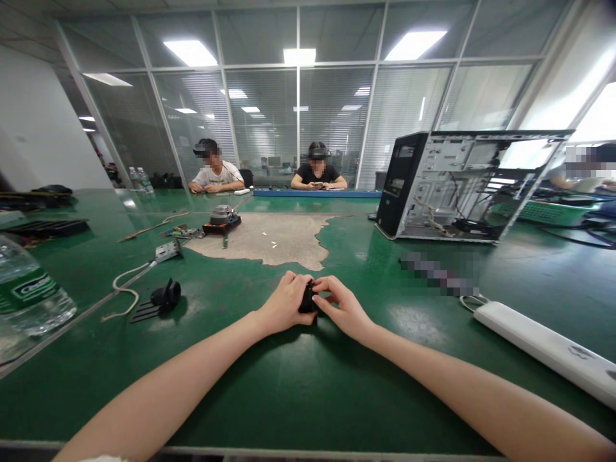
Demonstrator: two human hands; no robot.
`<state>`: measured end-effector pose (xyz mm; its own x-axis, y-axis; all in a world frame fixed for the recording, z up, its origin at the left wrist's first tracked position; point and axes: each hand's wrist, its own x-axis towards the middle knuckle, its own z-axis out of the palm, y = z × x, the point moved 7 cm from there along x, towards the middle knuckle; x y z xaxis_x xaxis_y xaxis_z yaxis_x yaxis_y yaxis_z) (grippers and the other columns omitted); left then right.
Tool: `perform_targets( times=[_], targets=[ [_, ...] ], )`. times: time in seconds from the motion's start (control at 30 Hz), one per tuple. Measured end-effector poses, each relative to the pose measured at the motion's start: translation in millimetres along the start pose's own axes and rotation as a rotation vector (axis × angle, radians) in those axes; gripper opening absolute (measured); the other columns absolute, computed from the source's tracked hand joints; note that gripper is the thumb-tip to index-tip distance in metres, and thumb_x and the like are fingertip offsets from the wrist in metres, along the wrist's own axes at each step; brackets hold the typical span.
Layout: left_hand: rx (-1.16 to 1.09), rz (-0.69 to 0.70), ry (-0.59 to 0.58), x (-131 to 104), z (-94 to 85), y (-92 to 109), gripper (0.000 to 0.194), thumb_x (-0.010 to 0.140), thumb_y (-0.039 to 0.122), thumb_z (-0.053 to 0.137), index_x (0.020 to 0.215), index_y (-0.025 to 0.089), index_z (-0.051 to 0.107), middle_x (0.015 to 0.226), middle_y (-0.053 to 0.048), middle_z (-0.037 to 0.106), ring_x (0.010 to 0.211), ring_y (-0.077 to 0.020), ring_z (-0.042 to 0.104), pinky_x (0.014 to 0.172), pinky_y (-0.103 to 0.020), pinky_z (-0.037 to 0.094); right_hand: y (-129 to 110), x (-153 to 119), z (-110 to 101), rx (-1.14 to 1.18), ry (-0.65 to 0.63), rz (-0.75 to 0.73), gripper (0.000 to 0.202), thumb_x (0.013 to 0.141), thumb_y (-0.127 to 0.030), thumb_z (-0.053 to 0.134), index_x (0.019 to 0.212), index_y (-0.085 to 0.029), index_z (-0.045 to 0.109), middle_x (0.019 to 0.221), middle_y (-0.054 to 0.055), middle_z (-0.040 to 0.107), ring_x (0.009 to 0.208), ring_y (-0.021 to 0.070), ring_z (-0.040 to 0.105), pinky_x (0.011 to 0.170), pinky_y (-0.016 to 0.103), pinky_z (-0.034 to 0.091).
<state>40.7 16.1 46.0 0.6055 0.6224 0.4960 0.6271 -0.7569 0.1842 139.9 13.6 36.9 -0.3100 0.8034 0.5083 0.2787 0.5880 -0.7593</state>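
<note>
A small black object (308, 300) is held just above the green table (289, 398), near the middle of the view. My left hand (287, 303) is closed around its left side. On the other side, my right hand (341, 307) has its thumb and fingers bent against the object's right edge. Details of the black piece are mostly hidden by my fingers. To the left lies a black part with a slotted strip (166, 295), near a metal piece (167, 251) with a pale cable.
An open computer case (457, 186) stands at the back right. A white power strip (543, 346) lies at the right, a water bottle (31, 289) at the left. A round device (222, 218) sits beyond my hands. Several people sit around the table.
</note>
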Motion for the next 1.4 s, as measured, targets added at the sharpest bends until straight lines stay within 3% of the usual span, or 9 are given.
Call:
perform_targets(
  times=[0.23,0.47,0.8,1.0,1.13,1.27,1.4],
  targets=[
    [0.0,0.008,0.013,-0.7,-1.4,-0.2,0.056,0.061,0.029,0.061,0.109,0.015,0.037,0.097,-0.008,0.05,0.086,-0.0233,0.039,0.077,-0.037,0.038,13.9,-0.6,7.5,0.087,-0.096,0.158,0.022,0.079,-0.025,0.049,0.1,-0.02,0.045,0.093,0.004,0.056,0.082,0.0144,0.057,0.069,0.029,0.049],
    [0.0,0.002,0.018,-0.2,-1.4,-0.1,0.053,0.061,0.028,0.061,0.107,0.016,0.038,0.097,-0.007,0.05,0.085,-0.0231,0.039,0.077,-0.038,0.038,-1.2,0.1,0.0,0.005,-0.014,0.027,0.013,0.077,-0.023,0.051,0.089,-0.02,0.051,0.097,0.004,0.053,0.091,0.0163,0.053,0.068,0.028,0.049],
    [-0.017,-0.019,-0.002,-0.1,-1.2,-1.9,0.055,0.06,0.027,0.062,0.108,0.017,0.038,0.096,-0.007,0.05,0.086,-0.0234,0.04,0.077,-0.039,0.038,8.6,-0.6,5.4,0.044,-0.071,0.117,0.019,0.079,-0.023,0.048,0.097,-0.02,0.045,0.093,0.004,0.053,0.088,0.0155,0.054,0.065,0.027,0.049],
    [-0.012,-0.007,0.004,0.1,-1.4,0.4,0.053,0.06,0.027,0.062,0.106,0.016,0.039,0.097,-0.006,0.05,0.085,-0.0227,0.039,0.077,-0.037,0.038,-3.7,-1.1,0.0,-0.032,-0.027,-0.009,0.013,0.078,-0.02,0.049,0.09,-0.019,0.05,0.097,0.005,0.051,0.092,0.016,0.051,0.07,0.027,0.048],
    [-0.013,-0.006,-0.001,-0.1,-0.7,-0.1,0.054,0.06,0.027,0.062,0.107,0.016,0.039,0.097,-0.007,0.05,0.085,-0.0228,0.039,0.077,-0.037,0.038,1.5,-0.2,0.1,-0.009,-0.012,0.041,0.017,0.077,-0.02,0.049,0.095,-0.019,0.048,0.096,0.005,0.052,0.093,0.0163,0.052,0.069,0.027,0.049],
    [-0.014,-0.01,-0.006,-0.4,-0.3,-1.7,0.056,0.06,0.028,0.062,0.109,0.016,0.037,0.098,-0.007,0.05,0.087,-0.0235,0.039,0.078,-0.038,0.038,11.7,-0.1,5.9,0.055,-0.076,0.138,0.021,0.079,-0.022,0.047,0.1,-0.02,0.045,0.095,0.004,0.054,0.087,0.0154,0.055,0.067,0.028,0.05],
    [-0.015,-0.012,-0.003,-0.3,0.0,-1.8,0.054,0.06,0.027,0.062,0.108,0.016,0.038,0.097,-0.007,0.05,0.086,-0.0234,0.039,0.078,-0.038,0.037,6.7,-0.8,4.5,0.037,-0.074,0.079,0.016,0.078,-0.022,0.048,0.095,-0.02,0.047,0.091,0.003,0.054,0.085,0.0151,0.055,0.066,0.028,0.05]
  ],
)
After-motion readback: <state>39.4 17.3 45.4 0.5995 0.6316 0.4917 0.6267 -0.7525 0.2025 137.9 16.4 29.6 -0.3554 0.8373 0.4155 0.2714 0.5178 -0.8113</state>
